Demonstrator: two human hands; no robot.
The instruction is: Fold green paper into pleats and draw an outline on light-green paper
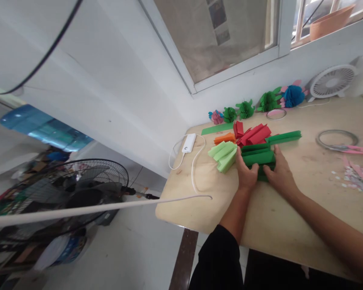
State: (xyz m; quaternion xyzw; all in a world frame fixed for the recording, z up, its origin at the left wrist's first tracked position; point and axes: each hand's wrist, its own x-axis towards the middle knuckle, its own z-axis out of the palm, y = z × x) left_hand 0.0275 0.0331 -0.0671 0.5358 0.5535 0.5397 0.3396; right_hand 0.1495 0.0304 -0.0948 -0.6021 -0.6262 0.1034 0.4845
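Observation:
Several dark green folded paper strips (257, 158) lie in a bundle on the wooden table, between my two hands. My left hand (246, 173) grips the bundle's left end, with the thumb on the near side. At the right end, my right hand (280, 173) is curled round the same green paper. Light green folded papers (224, 155) fan out just left of my left hand. Behind the bundle are red folded papers (255, 135) and an orange folded paper (224, 138). Another green folded strip (284, 137) sticks out to the right.
Several paper honeycomb figures (269, 100) line the wall beside a small white fan (332, 81). Pink-handled scissors (358, 150), a grey ring (322, 139) and paper scraps (358, 179) lie at right. A white power bank (188, 141) with a cable lies at left.

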